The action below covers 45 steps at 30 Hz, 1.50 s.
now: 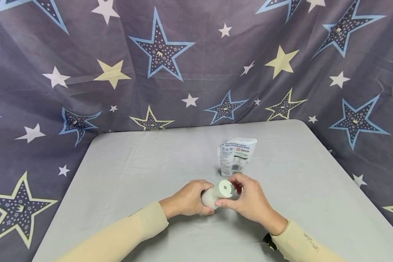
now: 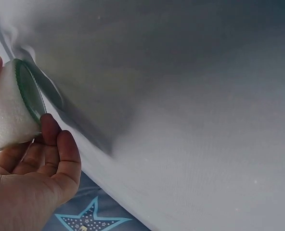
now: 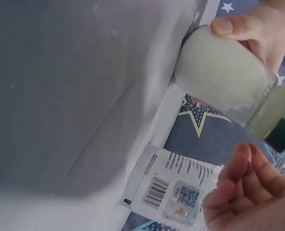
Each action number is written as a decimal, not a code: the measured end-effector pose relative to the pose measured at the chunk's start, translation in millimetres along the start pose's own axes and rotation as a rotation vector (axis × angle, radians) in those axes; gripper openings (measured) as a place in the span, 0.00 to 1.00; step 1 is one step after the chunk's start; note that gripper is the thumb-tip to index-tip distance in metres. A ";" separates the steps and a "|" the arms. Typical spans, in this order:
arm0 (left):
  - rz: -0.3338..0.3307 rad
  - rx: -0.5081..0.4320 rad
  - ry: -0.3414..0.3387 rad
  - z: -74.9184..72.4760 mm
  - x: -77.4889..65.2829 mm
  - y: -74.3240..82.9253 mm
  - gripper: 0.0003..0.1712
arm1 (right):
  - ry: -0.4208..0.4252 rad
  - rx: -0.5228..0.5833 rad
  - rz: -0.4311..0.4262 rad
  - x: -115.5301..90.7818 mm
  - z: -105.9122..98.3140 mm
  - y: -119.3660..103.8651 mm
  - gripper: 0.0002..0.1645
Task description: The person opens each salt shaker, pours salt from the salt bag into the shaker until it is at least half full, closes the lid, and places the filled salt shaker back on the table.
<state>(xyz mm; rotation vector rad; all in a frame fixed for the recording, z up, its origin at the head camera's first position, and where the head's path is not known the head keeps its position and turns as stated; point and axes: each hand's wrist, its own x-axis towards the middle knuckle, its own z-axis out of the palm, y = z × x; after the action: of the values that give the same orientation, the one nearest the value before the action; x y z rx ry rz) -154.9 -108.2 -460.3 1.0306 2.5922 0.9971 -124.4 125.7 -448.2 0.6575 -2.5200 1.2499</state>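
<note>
A clear jar (image 3: 224, 72) filled with white granules, with a pale green cap (image 1: 224, 188), is tilted over the table in the head view. My left hand (image 1: 191, 198) grips the jar's body from the left; in the left wrist view the thumb and fingers are around it and the jar's green-rimmed base shows. My right hand (image 1: 249, 198) is at the cap, thumb and index finger on opposite sides of it. Its other fingers (image 3: 243, 166) curl below the cap in the right wrist view. A printed white pouch (image 1: 237, 156) stands just behind the right hand.
A pale grey cloth covers the table (image 1: 144, 167). Dark star-patterned fabric (image 1: 196, 72) hangs behind and along both sides of it. A dark band (image 1: 269, 241) is at the right wrist.
</note>
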 end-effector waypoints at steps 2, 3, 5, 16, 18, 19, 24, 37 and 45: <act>-0.002 -0.001 -0.003 0.0 -0.1 -0.3 0.32 | -0.034 0.058 0.000 0.5 -2.5 2.4 0.36; -0.002 -0.001 -0.004 0.0 -0.2 -0.5 0.32 | -0.051 0.088 -0.003 0.6 -3.6 3.5 0.37; -0.002 -0.002 -0.005 0.3 -0.3 -0.9 0.32 | -0.087 0.139 -0.006 0.6 -5.4 5.8 0.40; 0.000 -0.005 -0.002 1.3 -0.1 -1.0 0.31 | -0.132 0.191 -0.053 -0.3 -6.2 11.1 0.44; 0.000 -0.005 -0.002 1.4 -0.1 -1.6 0.31 | -0.135 0.194 -0.054 0.1 -6.2 10.9 0.44; 0.000 -0.003 -0.001 1.4 -0.2 -1.8 0.31 | -0.138 0.195 -0.053 0.3 -6.3 10.6 0.43; -0.003 -0.003 0.001 1.1 0.0 -2.5 0.32 | -0.147 0.193 -0.044 1.1 -6.2 9.6 0.42; 0.004 -0.002 0.004 1.2 0.6 -3.0 0.31 | -0.101 0.180 -0.038 1.9 -2.3 11.2 0.34; 0.007 0.001 -0.001 1.8 1.2 -3.1 0.31 | -0.078 0.181 -0.025 0.4 0.2 10.6 0.31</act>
<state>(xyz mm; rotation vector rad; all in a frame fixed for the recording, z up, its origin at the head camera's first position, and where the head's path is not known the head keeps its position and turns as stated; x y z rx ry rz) -156.8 -108.1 -463.5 1.0412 2.5901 0.9967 -130.1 131.0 -455.4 0.7901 -2.4709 1.4826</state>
